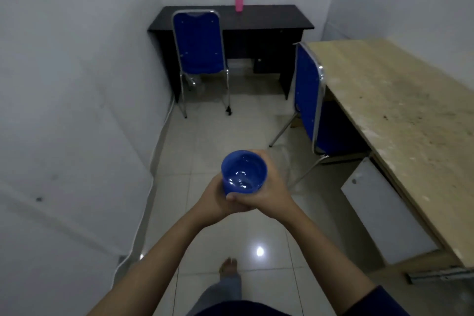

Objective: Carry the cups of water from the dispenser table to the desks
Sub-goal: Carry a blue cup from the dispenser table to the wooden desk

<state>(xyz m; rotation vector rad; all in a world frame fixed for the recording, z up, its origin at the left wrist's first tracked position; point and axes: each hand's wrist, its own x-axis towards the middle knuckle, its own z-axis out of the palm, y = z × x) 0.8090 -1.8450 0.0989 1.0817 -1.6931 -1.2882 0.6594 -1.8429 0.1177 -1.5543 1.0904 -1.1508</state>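
Blue plastic cup (pixel 243 173) — round-rimmed, water glinting inside — clasped upright between the left hand (pixel 218 201) and right hand (pixel 268 194), fingers (pixel 259 155) closed around its wall, above the tiled floor (pixel 218 136).

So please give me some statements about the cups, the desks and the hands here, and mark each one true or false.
1. Both hands hold the blue cup: left hand, right hand. True.
2. The blue cup is empty. False: water shows inside it.
3. A pink cup stands on the dark desk. True.
4. A cup already stands on the light wooden desk. False: no cup shows on the part in view.
5. A blue chair stands at the dark desk. True.
6. The pink cup lies on its side. False: it stands upright.
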